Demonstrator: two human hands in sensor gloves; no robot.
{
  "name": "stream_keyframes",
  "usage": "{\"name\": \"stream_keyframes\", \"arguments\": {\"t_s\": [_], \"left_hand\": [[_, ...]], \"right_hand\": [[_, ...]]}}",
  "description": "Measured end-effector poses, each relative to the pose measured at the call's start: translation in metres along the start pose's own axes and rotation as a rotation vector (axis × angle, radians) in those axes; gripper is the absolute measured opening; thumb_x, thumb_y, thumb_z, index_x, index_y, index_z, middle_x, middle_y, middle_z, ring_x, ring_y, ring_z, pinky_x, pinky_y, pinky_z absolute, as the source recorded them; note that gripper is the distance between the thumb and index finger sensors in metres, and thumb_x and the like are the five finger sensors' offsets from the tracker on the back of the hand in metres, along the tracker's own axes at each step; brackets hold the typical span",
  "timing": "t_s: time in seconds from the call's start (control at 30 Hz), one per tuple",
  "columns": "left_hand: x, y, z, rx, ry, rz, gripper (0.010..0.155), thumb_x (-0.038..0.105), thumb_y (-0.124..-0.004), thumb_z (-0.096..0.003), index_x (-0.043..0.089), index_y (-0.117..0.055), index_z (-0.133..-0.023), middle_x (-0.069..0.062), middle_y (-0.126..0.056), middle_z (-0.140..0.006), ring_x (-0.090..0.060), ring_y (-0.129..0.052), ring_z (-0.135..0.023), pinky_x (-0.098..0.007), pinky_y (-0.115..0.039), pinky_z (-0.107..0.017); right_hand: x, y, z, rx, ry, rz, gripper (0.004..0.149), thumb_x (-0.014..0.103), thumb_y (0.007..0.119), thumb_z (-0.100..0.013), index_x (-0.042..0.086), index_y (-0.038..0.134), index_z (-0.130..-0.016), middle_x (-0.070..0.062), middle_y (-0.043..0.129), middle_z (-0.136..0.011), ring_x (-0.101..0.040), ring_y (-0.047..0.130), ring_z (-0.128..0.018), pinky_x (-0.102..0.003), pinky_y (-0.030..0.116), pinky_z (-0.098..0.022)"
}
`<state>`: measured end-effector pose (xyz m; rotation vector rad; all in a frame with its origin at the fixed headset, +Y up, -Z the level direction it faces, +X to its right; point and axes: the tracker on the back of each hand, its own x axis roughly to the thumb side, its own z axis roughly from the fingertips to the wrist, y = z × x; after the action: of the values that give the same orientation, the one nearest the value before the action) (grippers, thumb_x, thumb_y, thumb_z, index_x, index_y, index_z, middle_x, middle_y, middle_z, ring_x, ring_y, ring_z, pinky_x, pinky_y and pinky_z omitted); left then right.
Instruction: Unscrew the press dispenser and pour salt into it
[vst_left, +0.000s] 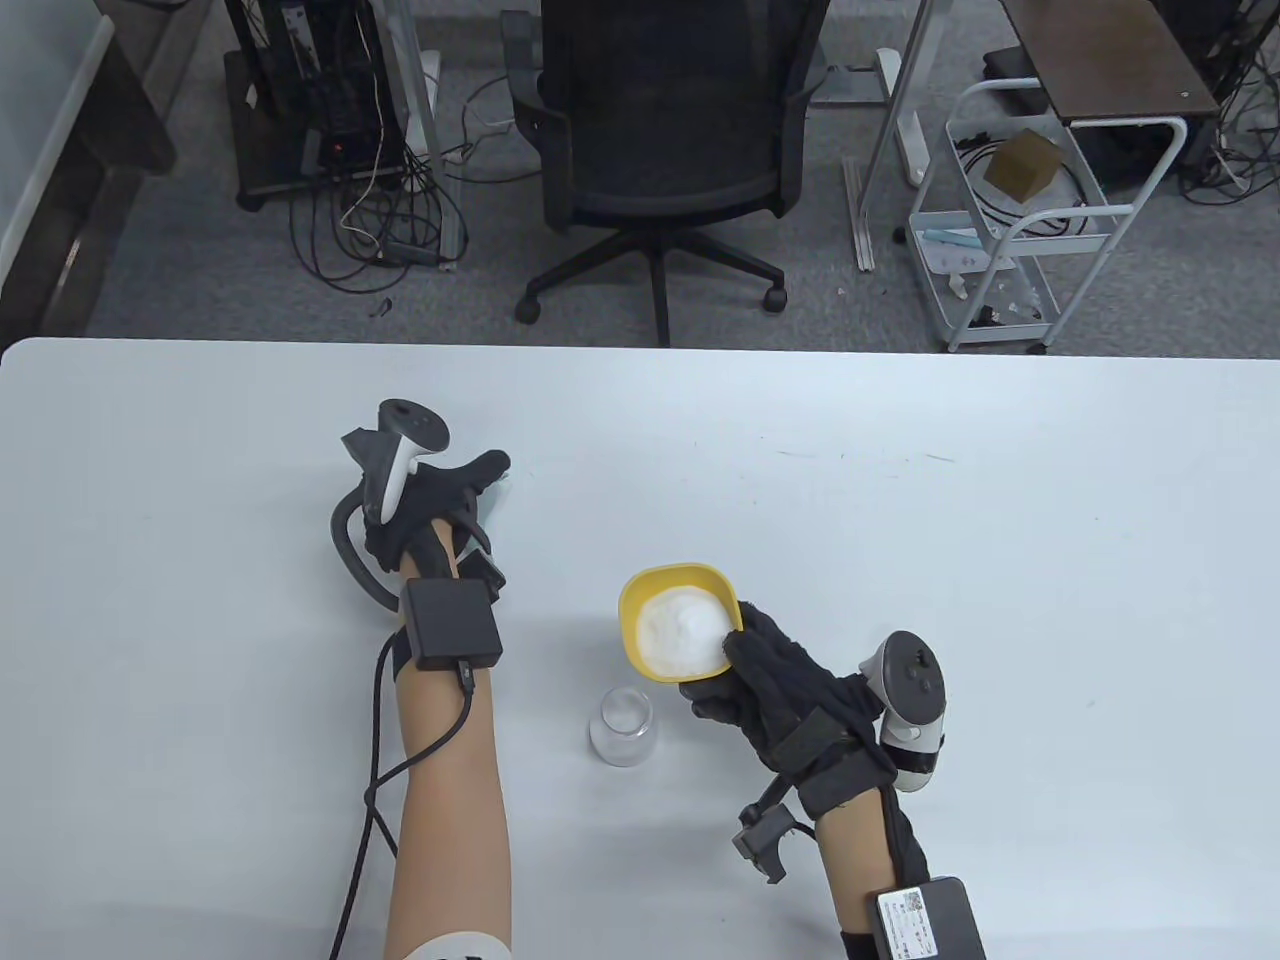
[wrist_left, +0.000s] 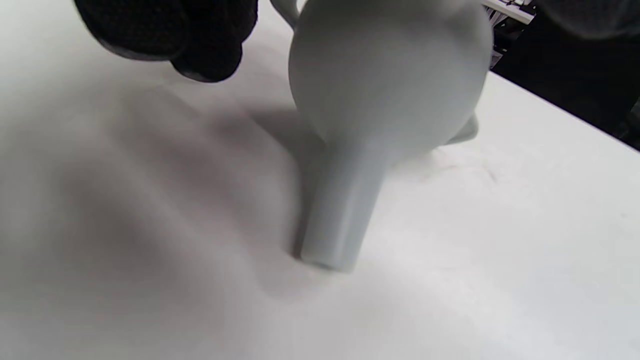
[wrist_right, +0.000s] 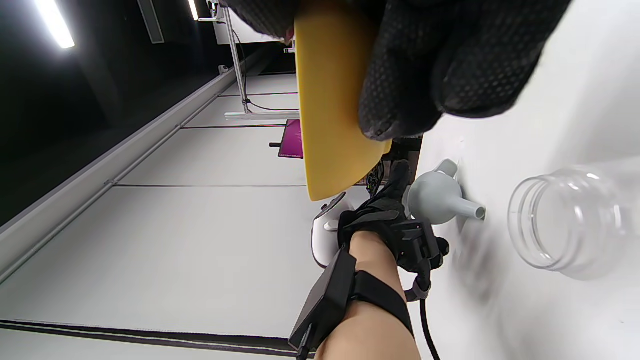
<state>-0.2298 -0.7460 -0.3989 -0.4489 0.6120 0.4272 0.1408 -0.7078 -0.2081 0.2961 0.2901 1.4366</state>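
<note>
My right hand (vst_left: 745, 665) grips the near right rim of a yellow bowl (vst_left: 640, 600) heaped with white salt (vst_left: 683, 630), and holds it just beyond the open clear jar (vst_left: 622, 727). In the right wrist view my fingers (wrist_right: 440, 60) clamp the bowl (wrist_right: 330, 125) above the jar (wrist_right: 560, 220). My left hand (vst_left: 470, 490) is over the grey press dispenser head (wrist_left: 385, 90), which lies tilted with its tube tip on the table. The gloved fingers (wrist_left: 190, 40) show beside the head; whether they hold it is hidden. The head also shows in the right wrist view (wrist_right: 435, 200).
The white table (vst_left: 1000, 560) stretches wide around both hands. Its far edge runs across the middle of the table view. Beyond it stand a black office chair (vst_left: 660, 120) and a white wire cart (vst_left: 1010, 240) on the floor.
</note>
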Motion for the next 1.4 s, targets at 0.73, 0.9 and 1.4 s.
{"name": "stream_keyframes", "arguments": {"t_s": [0.73, 0.9, 1.4], "left_hand": [[-0.031, -0.003, 0.063, 0.178, -0.506, 0.215, 0.125, 0.074, -0.092, -0.031, -0.011, -0.057, -0.115, -0.035, -0.076, -0.105, -0.044, -0.1, -0.082, -0.056, -0.092, -0.057], [-0.04, -0.019, 0.105, 0.205, -0.791, 0.236, 0.125, 0.071, -0.094, -0.0305, -0.011, -0.053, -0.116, -0.035, -0.076, -0.105, -0.036, -0.102, -0.083, -0.047, -0.094, -0.06], [-0.07, -0.029, 0.197, 0.403, -0.962, 0.295, 0.124, 0.071, -0.092, -0.031, -0.008, -0.051, -0.117, -0.032, -0.074, -0.107, -0.037, -0.097, -0.085, -0.056, -0.087, -0.061]], "right_hand": [[-0.008, 0.0, -0.001, -0.043, -0.001, 0.018, 0.07, 0.023, 0.055, -0.07, -0.029, 0.03, -0.109, -0.053, 0.058, -0.095, -0.047, 0.085, -0.074, -0.061, 0.076, -0.057], [-0.008, -0.004, 0.001, -0.08, -0.011, 0.025, 0.073, 0.027, 0.061, -0.07, -0.029, 0.034, -0.108, -0.051, 0.06, -0.095, -0.045, 0.087, -0.074, -0.06, 0.077, -0.057], [-0.018, -0.018, 0.001, -0.19, 0.005, 0.029, 0.076, 0.031, 0.066, -0.069, -0.027, 0.037, -0.108, -0.047, 0.063, -0.095, -0.041, 0.089, -0.073, -0.057, 0.079, -0.057]]}}
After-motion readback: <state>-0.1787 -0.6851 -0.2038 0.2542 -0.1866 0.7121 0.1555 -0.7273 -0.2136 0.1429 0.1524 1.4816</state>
